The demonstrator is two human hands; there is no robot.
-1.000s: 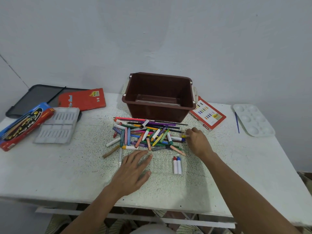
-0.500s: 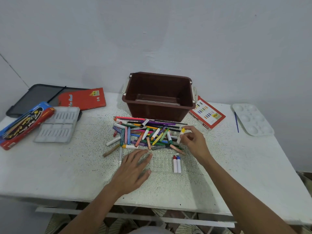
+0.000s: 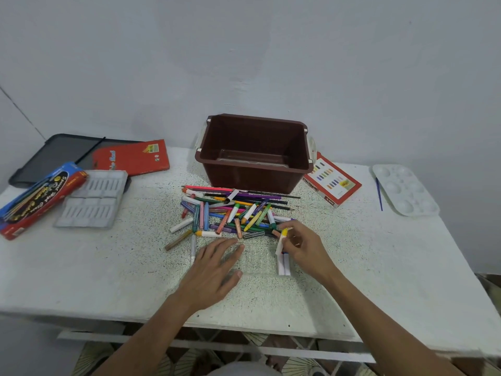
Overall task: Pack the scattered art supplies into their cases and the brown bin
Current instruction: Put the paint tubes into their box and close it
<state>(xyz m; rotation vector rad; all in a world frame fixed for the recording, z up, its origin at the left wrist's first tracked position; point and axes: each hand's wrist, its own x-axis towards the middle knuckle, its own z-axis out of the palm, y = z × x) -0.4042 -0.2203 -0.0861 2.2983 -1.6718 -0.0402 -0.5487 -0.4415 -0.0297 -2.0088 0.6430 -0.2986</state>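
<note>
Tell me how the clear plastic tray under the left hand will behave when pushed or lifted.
The clear tray looks thin and see-through, so probably light and bendy if lifted by one edge. The left hand lies flat on it, perhaps because it slides easily on the table. The two crayons at its right end could roll out if it tilts.

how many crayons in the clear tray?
2: crayons side by side at the clear tray's right end, tops hidden by the right hand. A third, yellow-tipped crayon is pinched in that hand, not yet laid in.

Hobby corner: art supplies [image 3: 233, 213] on white table [image 3: 379, 267].
</note>
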